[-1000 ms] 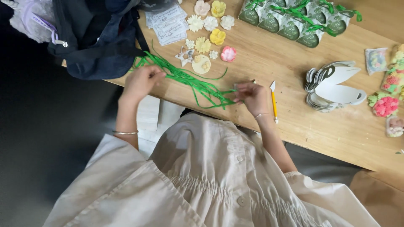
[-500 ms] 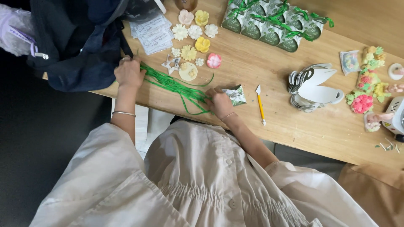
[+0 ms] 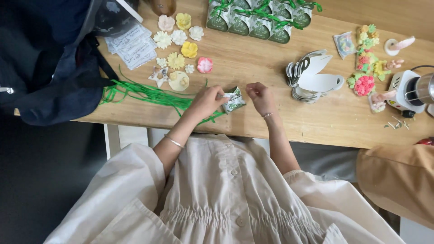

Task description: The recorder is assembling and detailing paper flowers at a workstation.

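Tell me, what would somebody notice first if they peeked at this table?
Probably the two hands in the middle: the left hand pinches a small green-and-white folded packet at the table's near edge, with the right hand just beside it. Next come the bright green ribbon strands trailing off to the left, and the pastel flower shapes spread out behind them.

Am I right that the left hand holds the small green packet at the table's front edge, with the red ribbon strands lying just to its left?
Not quite: the head view shows the ribbon strands are green, not red. The left hand does hold the small green packet near the table edge.
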